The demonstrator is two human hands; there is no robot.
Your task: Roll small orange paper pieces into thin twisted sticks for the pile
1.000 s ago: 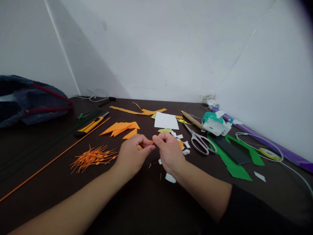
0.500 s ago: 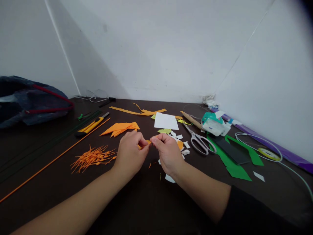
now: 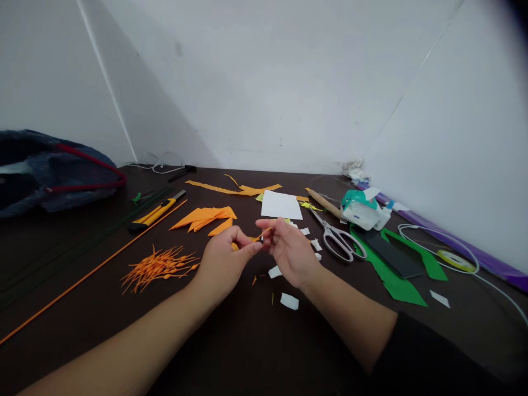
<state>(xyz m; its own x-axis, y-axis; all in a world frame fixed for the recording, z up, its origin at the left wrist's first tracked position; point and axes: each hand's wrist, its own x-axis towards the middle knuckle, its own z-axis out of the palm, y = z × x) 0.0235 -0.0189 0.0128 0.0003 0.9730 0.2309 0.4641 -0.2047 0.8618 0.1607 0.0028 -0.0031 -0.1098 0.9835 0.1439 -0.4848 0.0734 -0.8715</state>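
My left hand [image 3: 226, 263] pinches a small strip of orange crepe paper [image 3: 259, 237] between thumb and index finger. Its thin twisted end runs to my right hand [image 3: 292, 252], whose fingers are loosely curled about the tip. To the left of my left hand lies a pile of twisted orange paper pieces [image 3: 159, 268], each with a small bulge and thin tails. Behind that hand are folded orange crepe paper sheets [image 3: 204, 216]. White paper scraps [image 3: 289, 301] are scattered under and around my right hand, and a white paper square [image 3: 281, 204] lies beyond it.
Grey-handled scissors [image 3: 340, 242] lie right of my right hand, near green crepe paper [image 3: 398, 283], a dark flat object [image 3: 388, 253] and a tape roll [image 3: 456, 260]. At left are a yellow cutter [image 3: 157, 213], a long orange stick [image 3: 94, 267] and a plastic bag [image 3: 61, 170].
My right hand's fingers have loosened from a tight pinch and turned, showing more of the palm. The twisted orange end now shows between my hands. My left hand keeps its pinch.
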